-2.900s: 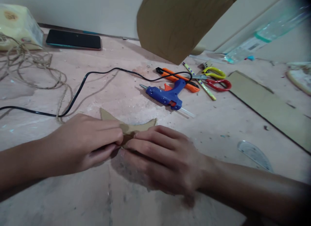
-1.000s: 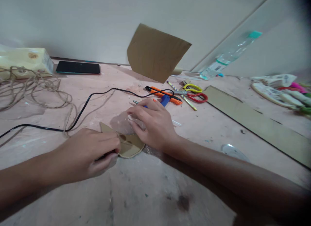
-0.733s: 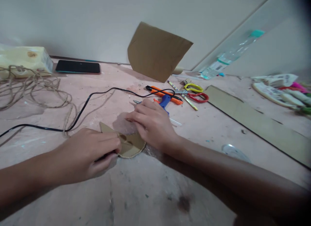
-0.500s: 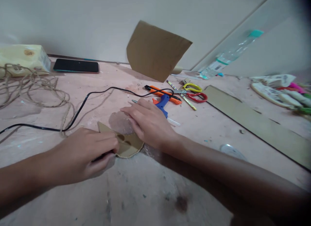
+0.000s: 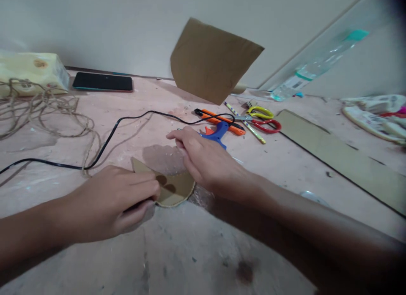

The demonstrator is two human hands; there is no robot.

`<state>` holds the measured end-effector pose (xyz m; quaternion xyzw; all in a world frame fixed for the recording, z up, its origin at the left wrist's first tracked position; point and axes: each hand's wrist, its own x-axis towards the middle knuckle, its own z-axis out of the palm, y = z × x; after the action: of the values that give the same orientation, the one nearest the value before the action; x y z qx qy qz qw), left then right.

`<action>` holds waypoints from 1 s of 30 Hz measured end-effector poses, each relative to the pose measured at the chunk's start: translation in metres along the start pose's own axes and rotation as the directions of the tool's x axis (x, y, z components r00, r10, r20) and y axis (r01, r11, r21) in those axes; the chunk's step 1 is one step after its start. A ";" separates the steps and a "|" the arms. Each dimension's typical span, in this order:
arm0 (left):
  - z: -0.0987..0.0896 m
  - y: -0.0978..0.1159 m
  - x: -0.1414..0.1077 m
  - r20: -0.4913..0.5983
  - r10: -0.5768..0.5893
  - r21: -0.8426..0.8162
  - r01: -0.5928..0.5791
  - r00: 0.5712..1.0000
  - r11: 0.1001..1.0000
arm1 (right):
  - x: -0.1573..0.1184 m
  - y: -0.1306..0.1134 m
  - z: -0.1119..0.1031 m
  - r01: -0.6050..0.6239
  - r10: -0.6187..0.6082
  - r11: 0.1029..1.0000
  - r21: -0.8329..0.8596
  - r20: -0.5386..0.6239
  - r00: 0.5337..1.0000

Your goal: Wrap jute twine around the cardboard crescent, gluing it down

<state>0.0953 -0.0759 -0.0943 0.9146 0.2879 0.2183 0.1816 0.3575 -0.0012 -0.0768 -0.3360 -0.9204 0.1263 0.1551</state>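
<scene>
My left hand [image 5: 123, 202] is closed on a small piece of cardboard [image 5: 182, 187] with a pointed corner at the left and a rounded right side. A strip of twine or cord seems to run along its curved lower edge. My right hand [image 5: 203, 155] is over the cardboard's right end, with its index finger stretched to the left and the other fingers partly hidden. I cannot tell whether it touches the cardboard. Just beyond the right hand lies a blue glue gun [image 5: 219, 132] with an orange trigger, partly covered by that hand.
Behind the glue gun lie an orange cutter [image 5: 236, 128], scissors [image 5: 266, 125] and a pencil [image 5: 256, 135]. A black cable [image 5: 108, 143] crosses the left side near loose twine [image 5: 47, 113], a phone [image 5: 103, 82] and a tissue pack [image 5: 31, 73]. A cardboard sheet [image 5: 215, 60] and bottle [image 5: 317, 69] lean at the back.
My right hand has shifted slightly up and right, uncovering more of the cardboard's right end. My left hand keeps its grip. The whole view has shifted a little.
</scene>
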 end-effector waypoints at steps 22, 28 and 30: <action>0.000 0.001 0.001 -0.033 0.006 -0.052 -0.008 0.999 0.999 | 0.002 -0.007 -0.039 0.035 0.179 0.930 0.366 -0.534 0.826; -0.001 0.000 0.000 0.000 0.012 -0.031 -0.012 1.000 0.999 | 0.005 -0.002 -0.037 0.064 0.189 0.898 0.435 -0.513 0.837; -0.001 0.000 0.000 0.005 0.011 -0.028 -0.011 1.000 1.000 | 0.005 0.000 -0.038 0.065 0.197 0.884 0.464 -0.495 0.846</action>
<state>0.0946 -0.0760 -0.0932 0.9141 0.2791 0.2209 0.1941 0.3676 0.0072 -0.0406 -0.3431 -0.7719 0.2502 0.4732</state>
